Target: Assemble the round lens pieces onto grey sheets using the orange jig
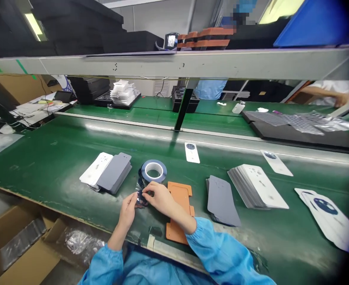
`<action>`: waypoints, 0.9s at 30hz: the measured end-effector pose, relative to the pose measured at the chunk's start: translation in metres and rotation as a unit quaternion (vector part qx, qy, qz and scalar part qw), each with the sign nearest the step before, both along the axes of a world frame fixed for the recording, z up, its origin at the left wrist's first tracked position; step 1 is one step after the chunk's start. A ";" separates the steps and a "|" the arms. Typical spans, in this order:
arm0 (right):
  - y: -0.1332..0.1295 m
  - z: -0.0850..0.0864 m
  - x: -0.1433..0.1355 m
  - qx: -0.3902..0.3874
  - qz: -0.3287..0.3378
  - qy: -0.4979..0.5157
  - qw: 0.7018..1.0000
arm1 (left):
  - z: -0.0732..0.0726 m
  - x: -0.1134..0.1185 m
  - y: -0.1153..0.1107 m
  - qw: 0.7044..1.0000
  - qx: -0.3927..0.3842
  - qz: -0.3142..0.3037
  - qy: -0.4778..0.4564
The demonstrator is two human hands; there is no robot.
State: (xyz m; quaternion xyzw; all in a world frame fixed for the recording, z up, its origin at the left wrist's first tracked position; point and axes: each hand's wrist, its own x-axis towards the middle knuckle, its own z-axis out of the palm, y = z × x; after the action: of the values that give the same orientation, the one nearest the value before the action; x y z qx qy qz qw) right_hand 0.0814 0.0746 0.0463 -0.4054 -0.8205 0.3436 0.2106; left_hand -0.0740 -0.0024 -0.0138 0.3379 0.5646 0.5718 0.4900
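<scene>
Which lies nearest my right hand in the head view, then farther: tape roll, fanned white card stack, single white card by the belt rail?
Measured from the right hand:
1. Tape roll, just beyond the hand.
2. Single white card, farther back, right of the roll.
3. Fanned white card stack, far out to the right.

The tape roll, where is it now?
In the head view, the tape roll lies on the green table, just beyond both hands, left of the orange jig.

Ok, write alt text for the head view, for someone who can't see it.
Two bare hands, left and right, pinch a small dark piece over a green table, beside a tape roll, an orange jig and stacked grey cards.
</scene>
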 end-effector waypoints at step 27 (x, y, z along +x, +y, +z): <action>-0.008 0.003 0.103 -0.158 -0.048 0.258 0.952 | 0.036 0.011 -0.001 0.986 -0.028 0.019 0.163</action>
State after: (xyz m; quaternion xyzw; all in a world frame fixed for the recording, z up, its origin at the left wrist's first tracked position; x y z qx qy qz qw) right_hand 0.1844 0.0667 0.0496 -0.3700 -0.6529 0.5513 0.3646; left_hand -0.0632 -0.0035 0.0224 0.4017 0.6588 0.5026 0.3899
